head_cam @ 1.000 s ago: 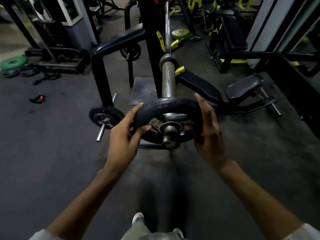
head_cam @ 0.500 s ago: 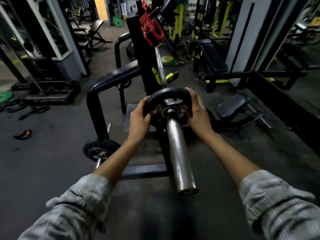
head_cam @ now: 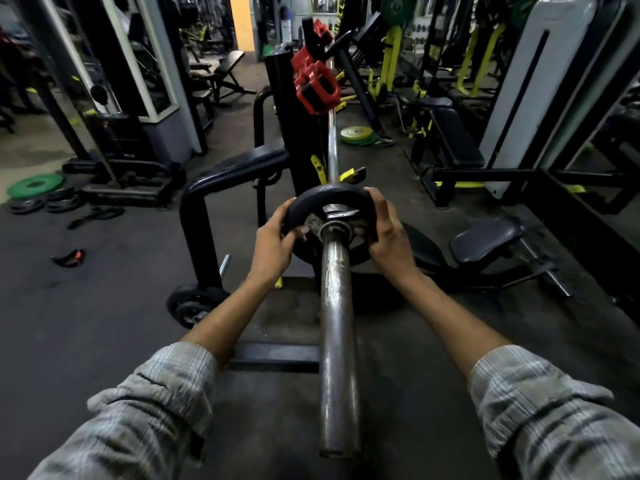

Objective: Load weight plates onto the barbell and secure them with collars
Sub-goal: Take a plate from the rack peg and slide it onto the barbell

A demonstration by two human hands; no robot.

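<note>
Where hands grip, black plate [head_cam: 332, 199].

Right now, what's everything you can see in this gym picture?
barbell sleeve: one, bare steel, centre, pointing at the camera
weight plate: one, black, far up the sleeve
collars: two or more, red, clipped on the black rack upright
floor plates: a few, yellow-green, on the floor beyond the bar
green plate: one, flat on the floor, far left
bench pads: several, black, right side
left hand: gripping the plate's left edge
right hand: gripping its right edge
</note>
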